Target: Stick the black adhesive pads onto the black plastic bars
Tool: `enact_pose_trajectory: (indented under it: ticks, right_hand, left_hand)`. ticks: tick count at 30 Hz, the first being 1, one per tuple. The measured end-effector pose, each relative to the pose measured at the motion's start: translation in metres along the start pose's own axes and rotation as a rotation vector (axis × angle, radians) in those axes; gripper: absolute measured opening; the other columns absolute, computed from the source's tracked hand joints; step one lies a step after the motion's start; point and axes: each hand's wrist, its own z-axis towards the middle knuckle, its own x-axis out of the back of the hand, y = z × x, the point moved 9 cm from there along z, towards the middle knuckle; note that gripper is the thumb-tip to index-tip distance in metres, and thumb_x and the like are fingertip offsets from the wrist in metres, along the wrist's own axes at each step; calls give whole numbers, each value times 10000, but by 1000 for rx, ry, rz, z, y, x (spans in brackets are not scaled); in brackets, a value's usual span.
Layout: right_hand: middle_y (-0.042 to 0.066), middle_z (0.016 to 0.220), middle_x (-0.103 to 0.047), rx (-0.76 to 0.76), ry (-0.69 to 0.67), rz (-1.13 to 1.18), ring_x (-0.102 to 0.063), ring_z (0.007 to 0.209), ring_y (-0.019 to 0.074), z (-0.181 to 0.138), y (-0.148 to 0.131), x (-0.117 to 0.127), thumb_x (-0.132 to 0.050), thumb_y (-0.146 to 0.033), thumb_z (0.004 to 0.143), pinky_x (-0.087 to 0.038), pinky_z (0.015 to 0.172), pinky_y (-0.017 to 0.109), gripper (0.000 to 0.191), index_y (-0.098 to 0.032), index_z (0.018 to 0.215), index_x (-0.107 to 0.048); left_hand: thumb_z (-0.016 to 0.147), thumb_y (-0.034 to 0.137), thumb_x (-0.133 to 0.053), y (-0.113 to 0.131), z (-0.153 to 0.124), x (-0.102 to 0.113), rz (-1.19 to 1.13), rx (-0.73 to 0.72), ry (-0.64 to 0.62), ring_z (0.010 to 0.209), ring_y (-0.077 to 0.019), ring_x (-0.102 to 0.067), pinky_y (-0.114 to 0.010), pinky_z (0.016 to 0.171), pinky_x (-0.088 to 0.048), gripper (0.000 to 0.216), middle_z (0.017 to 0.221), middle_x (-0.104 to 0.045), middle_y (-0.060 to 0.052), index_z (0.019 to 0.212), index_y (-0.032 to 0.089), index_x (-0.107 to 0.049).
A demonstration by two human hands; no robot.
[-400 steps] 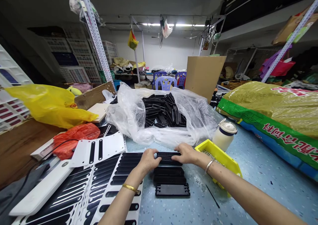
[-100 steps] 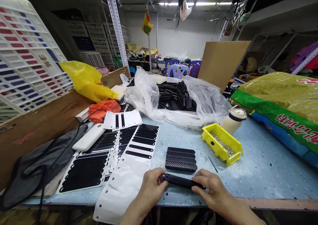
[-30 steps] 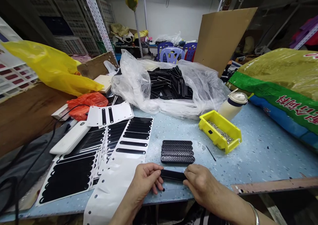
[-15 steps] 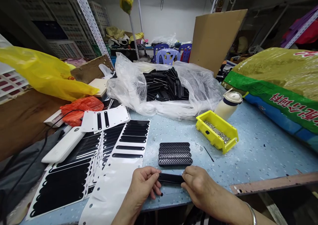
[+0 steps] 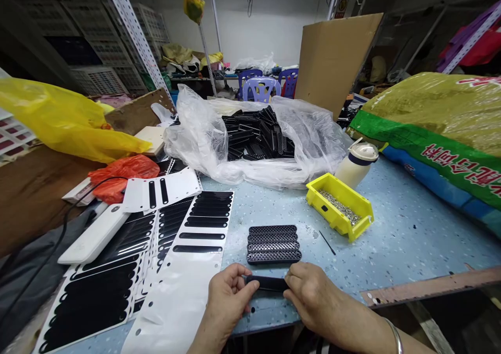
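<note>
Both hands hold one black oblong plastic piece (image 5: 268,283) at the near edge of the blue table (image 5: 407,239). My left hand (image 5: 230,299) pinches its left end, fingers curled. My right hand (image 5: 311,296) grips its right end. Just beyond lies a row of several black grille pieces (image 5: 273,243). To the left are white backing sheets with black oblong stickers (image 5: 198,223).
A clear plastic bag (image 5: 313,145) full of black parts sits at the back. A yellow bin (image 5: 340,213) of small metal parts and a white bottle (image 5: 357,163) stand at the right. A large green-and-yellow sack (image 5: 438,135) lies far right; a cardboard box (image 5: 332,57) stands behind.
Over the last second the hands have stayed on the black piece at the table's edge with only slight shifts. The view has drifted a little.
</note>
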Motion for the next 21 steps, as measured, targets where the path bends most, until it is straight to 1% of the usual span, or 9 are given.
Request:
enact_pose_trajectory:
  ticks: [4,8,11,15,18,21]
  right_hand:
    - [77,786,-618,-11,-11,5,-582,723,197,-1,2,-2,-538,-26,850,-447,637,301,179,-144,751,-630]
    - [71,785,-618,-16,-15,17,-581,716,193,0,2,-1,-540,-29,850,-447,638,302,178,-147,749,-627]
    - [70,791,-625,-12,-11,23,-584,716,194,1,1,2,-546,-36,858,-446,639,303,170,-147,758,-628]
    - [72,787,-627,-12,-9,22,-584,710,195,0,1,3,-549,-38,859,-442,635,303,165,-144,763,-631]
    - [71,786,-624,-8,-7,25,-582,709,193,-2,1,2,-547,-32,856,-441,637,302,171,-145,754,-625]
    - [69,784,-620,-7,-9,20,-579,712,192,-2,2,1,-546,-41,863,-439,640,300,173,-148,747,-617]
  left_hand:
    - [610,316,-782,2,1,0,7,2,2,264,-67,-458,-136,282,-303,233,397,-472,97,685,160,-627]
    - [577,377,-775,-5,4,-2,-4,89,-45,262,-79,-469,-136,267,-277,283,394,-525,64,666,154,-625]
    - [584,447,-744,-6,4,-1,-35,132,-48,274,-88,-492,-131,269,-269,329,399,-562,31,657,152,-621]
    - [597,500,-720,-1,3,-1,-81,148,-84,309,-114,-545,-142,285,-316,384,426,-602,6,727,149,-634]
    - [619,558,-692,0,3,0,-106,165,-88,321,-130,-564,-152,281,-331,437,434,-610,2,766,151,-632]
    - [653,559,-690,0,3,-1,-51,131,-71,302,-109,-536,-141,279,-314,430,422,-589,16,763,147,-638]
